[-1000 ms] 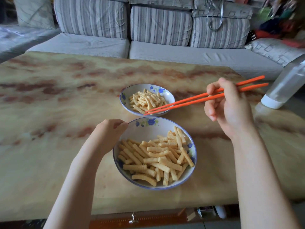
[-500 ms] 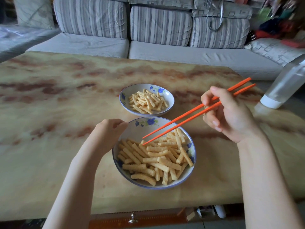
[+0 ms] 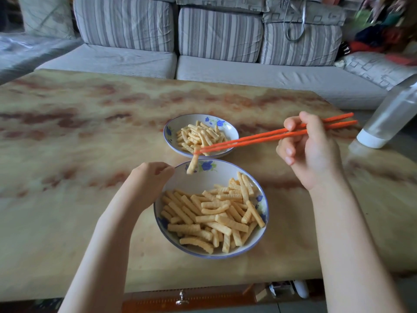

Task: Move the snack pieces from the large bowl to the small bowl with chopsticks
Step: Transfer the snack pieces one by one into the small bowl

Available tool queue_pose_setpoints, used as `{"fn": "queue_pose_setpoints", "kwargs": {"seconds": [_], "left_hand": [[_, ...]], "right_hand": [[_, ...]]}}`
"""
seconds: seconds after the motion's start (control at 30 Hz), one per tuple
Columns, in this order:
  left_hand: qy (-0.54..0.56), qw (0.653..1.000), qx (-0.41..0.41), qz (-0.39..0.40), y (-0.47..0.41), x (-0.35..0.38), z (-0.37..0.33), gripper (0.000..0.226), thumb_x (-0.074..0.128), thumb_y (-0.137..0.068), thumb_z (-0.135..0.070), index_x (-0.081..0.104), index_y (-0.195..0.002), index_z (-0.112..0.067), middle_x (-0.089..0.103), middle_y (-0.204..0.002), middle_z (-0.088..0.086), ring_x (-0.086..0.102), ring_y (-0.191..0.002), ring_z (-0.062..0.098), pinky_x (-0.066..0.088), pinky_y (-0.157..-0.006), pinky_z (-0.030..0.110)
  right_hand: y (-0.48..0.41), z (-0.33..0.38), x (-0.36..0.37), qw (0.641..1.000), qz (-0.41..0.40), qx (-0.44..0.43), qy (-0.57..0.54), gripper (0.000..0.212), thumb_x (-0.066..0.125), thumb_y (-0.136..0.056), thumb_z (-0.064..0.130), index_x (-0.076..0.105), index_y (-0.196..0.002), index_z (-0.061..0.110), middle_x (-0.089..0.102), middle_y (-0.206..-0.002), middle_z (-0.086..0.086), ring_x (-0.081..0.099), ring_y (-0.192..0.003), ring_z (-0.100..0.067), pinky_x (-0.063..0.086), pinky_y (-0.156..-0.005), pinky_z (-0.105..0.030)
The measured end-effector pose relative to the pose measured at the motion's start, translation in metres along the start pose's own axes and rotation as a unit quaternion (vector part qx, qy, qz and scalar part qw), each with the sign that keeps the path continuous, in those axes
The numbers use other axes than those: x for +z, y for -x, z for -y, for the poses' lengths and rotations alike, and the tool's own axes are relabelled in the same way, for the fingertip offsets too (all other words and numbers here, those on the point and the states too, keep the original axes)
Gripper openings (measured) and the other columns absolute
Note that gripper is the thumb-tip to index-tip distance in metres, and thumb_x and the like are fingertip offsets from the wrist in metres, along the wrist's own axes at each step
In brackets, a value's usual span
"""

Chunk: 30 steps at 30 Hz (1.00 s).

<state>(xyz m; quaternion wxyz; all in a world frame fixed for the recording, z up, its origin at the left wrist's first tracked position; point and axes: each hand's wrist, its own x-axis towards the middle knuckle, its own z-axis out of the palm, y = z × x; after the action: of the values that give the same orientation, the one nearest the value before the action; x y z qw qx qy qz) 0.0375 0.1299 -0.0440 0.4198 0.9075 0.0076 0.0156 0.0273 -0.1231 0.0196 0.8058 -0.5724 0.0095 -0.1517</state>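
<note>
The large bowl (image 3: 263, 206), white with blue flowers, sits near the table's front edge, filled with several ridged yellow snack sticks (image 3: 216, 215). Just behind it stands the small bowl (image 3: 171, 129), also holding several sticks. My right hand (image 3: 311, 152) grips the orange chopsticks (image 3: 266, 136), whose tips pinch one snack piece (image 3: 193, 164). That piece hangs tilted over the large bowl's far rim, between the two bowls. My left hand (image 3: 149, 179) rests closed against the large bowl's left rim.
The marbled table (image 3: 79, 154) spreads wide to the left. A clear plastic bottle (image 3: 392, 116) with a white cap leans at the table's right edge. A grey striped sofa (image 3: 221, 37) runs behind the table. A drawer knob (image 3: 182, 300) shows below the front edge.
The chopsticks dipped into the large bowl, closed on one snack piece and lifted it up toward the small bowl. My left hand stayed at the rim.
</note>
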Motion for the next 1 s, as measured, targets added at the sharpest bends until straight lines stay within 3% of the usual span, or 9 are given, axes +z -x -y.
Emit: {"fn": "queue_pose_setpoints", "kwargs": {"seconds": [0.1, 0.37, 0.8, 1.0], "left_hand": [[0.003, 1.000, -0.003, -0.006, 0.000, 0.001, 0.000, 0.022, 0.050, -0.094, -0.025, 0.070, -0.092, -0.018, 0.068, -0.090, 0.009, 0.058, -0.085, 0.025, 0.040, -0.063, 0.018], [0.003, 1.000, -0.006, -0.006, -0.001, 0.001, -0.001, 0.023, 0.049, -0.094, -0.025, 0.070, -0.090, -0.017, 0.068, -0.092, 0.011, 0.060, -0.089, 0.029, 0.041, -0.062, 0.021], [-0.002, 1.000, -0.006, -0.002, -0.001, 0.001, 0.000, 0.024, 0.049, -0.094, -0.027, 0.069, -0.088, -0.015, 0.068, -0.090, 0.013, 0.060, -0.085, 0.031, 0.039, -0.059, 0.025], [-0.002, 1.000, -0.005, 0.001, 0.000, 0.000, 0.000, 0.023, 0.049, -0.094, -0.026, 0.069, -0.089, -0.016, 0.068, -0.091, 0.013, 0.059, -0.084, 0.030, 0.040, -0.060, 0.024]], "right_hand": [[-0.003, -0.003, 0.006, 0.994, -0.084, -0.034, -0.054, 0.035, 0.033, -0.101, 0.015, 0.043, -0.067, 0.012, 0.053, -0.051, 0.006, 0.037, -0.032, -0.013, 0.025, -0.037, -0.019], [-0.016, -0.034, 0.021, 0.982, -0.177, -0.060, -0.005, 0.037, 0.031, -0.099, 0.018, 0.049, -0.068, 0.011, 0.049, -0.037, -0.002, 0.043, -0.031, -0.018, 0.028, -0.040, -0.022], [-0.019, -0.045, 0.019, 0.988, -0.105, -0.077, 0.079, 0.039, 0.030, -0.102, 0.022, 0.051, -0.071, 0.011, 0.055, -0.042, -0.005, 0.047, -0.035, -0.020, 0.032, -0.043, -0.026], [-0.011, -0.014, 0.004, 0.990, 0.006, -0.044, 0.131, 0.041, 0.031, -0.102, 0.023, 0.052, -0.069, 0.011, 0.047, -0.037, -0.005, 0.035, -0.031, -0.020, 0.023, -0.041, -0.026]]}}
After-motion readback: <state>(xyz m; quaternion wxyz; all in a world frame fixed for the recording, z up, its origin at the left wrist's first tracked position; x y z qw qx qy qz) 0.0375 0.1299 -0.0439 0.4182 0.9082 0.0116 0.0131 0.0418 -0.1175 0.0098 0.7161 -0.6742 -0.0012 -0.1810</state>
